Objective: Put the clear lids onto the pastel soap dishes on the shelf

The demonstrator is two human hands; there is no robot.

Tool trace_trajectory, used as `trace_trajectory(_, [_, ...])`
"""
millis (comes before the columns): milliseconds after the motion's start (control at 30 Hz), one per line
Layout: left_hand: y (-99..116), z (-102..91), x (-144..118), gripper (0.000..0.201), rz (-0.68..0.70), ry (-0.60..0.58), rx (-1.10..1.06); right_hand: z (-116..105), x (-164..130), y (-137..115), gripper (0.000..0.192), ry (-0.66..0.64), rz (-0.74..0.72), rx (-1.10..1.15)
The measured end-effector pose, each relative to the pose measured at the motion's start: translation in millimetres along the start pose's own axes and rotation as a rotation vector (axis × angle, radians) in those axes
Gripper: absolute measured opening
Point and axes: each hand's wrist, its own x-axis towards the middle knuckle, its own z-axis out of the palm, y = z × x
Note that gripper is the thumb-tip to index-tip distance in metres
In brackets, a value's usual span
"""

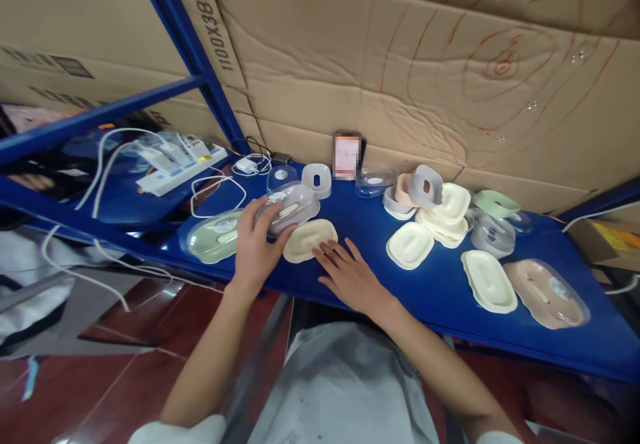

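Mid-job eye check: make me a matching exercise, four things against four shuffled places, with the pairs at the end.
Things
1. Left hand
2. Power strip
3. Right hand
4. Pink lidded dish

Places
A. Toward the right end of the blue table
B. On the grey lidded dish
C. Fingers over the cream piece
D. Left of both hands, beside white cables

Pairs: 1-B, 2-D, 3-C, 4-A

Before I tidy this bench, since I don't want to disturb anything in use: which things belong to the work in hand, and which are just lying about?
Likely in the work:
gray lidded dish, at the left hand
cream tray, under the right hand's fingertips
similar green lidded dish

Apparently just lying about:
power strip
white charger
propped-up device
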Motion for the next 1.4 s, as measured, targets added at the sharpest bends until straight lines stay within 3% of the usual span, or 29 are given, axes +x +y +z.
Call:
trace_trajectory(167, [-10, 26.0, 0, 0.042, -0.043, -0.214, 0.087, -6, -36, 1, 0.045, 0.025, 0.125, -0.049])
trace_trajectory(333, [9, 31.8, 3, 0.046, -0.145, -0.320, 0.195, -25, -88, 21, 0.044, 0.050, 0.173, -0.014])
trace_trajectory(433, [36, 29.2, -4, 0.041, -0.043, -0.317, 0.165, -32, -114, 42, 0.047, 0.125, 0.263, -0.021])
trace_trajectory(533, [66, 28.5, -13, 0.033, 0.137, -0.385, 0.026, -32, -141, 64, 0.045, 0.216, 0.438, -0.112])
trace_trajectory(600, [76, 30.9, -7, 0.032, 0.173, -0.423, 0.007, -30, -156, 74, 0.039, 0.248, 0.489, -0.098])
trace_trajectory(700, [68, 37.0, 31, 0.037, 0.101, -0.486, 0.136, -26, -168, 78, 0.028, 0.303, 0.495, 0.026])
trace_trajectory(800, [36, 43.9, 90, 0.044, -0.135, -0.649, 0.384, -25, -170, 76, 0.023, 0.363, 0.496, 0.045])
trace_trajectory(867, [14, 49.9, 126, 0.046, -0.222, -0.705, 0.443, -23, -169, 76, 0.018, 0.391, 0.494, -0.028])
trace_trajectory(967, [1, 62.6, 157, 0.048, -0.250, -0.795, 0.451, -21, -172, 78, 0.040, 0.378, 0.466, -0.112])
trace_trajectory(1067, [21, 74.0, 151, 0.048, -0.184, -0.832, 0.421, -21, -174, 79, 0.048, 0.367, 0.456, -0.123])
trace_trajectory(1233, [81, 75.6, 100, 0.045, 0.051, -0.828, 0.281, -25, -170, 75, 0.022, 0.404, 0.516, -0.094])
trace_trajectory(1300, [89, 78.2, 93, 0.050, 0.065, -0.793, 0.302, -26, -167, 72, 0.032, 0.395, 0.539, -0.101])
trace_trajectory(1400, [79, 92.8, 106, 0.055, -0.075, -0.782, 0.442, -27, -164, 71, 0.044, 0.367, 0.547, -0.123])
